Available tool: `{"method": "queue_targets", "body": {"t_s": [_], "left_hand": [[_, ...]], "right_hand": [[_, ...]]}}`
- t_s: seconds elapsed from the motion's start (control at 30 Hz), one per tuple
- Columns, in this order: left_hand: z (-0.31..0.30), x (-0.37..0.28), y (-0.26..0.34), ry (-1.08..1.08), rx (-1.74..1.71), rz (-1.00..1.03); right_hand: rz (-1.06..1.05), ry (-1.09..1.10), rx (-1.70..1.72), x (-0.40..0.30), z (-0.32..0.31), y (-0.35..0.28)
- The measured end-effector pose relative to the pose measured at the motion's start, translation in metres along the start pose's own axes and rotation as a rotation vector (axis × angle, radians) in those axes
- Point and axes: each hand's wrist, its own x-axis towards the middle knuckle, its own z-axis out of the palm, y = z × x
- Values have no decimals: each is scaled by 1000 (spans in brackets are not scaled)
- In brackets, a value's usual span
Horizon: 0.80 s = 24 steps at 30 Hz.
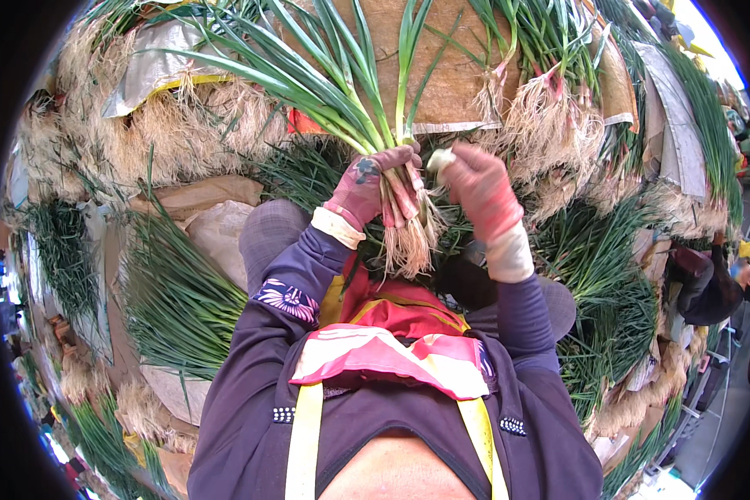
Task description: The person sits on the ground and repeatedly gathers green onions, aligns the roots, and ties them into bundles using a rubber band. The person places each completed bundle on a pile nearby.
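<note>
My left hand [365, 185], in a pink glove with a dark flower print, grips a small bunch of green onions [375, 134]. Its leaves fan out away from me, and its pale roots [409, 247] hang toward my lap. To the right of the stalks is my right hand [478, 187], also gloved and blurred, with the fingers bent. A whitish patch shows at its fingertips; whether that is the glove or something pinched is unclear. Under both hands, loose green leaves [306, 169] cover the ground.
Ahead lies a brown board or sheet [440, 81], with a rooted onion bundle [547, 106] on its right. Rows of roots [181, 134] line the far left. Trimmed-looking green leaves are heaped left [175, 294] and right [612, 312]. Another person [712, 281] sits at the far right.
</note>
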Motion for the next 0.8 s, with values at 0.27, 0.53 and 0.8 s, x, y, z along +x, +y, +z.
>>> {"method": "queue_targets", "body": {"t_s": [0.27, 0.53, 0.8], "left_hand": [[13, -13, -6, -49, -146, -156], [27, -18, 11, -26, 416, 363], [23, 0, 15, -191, -288, 201]], "right_hand": [[98, -195, 580, 33, 29, 15], [70, -336, -838, 52, -5, 35], [264, 425, -516, 162, -98, -7]]}}
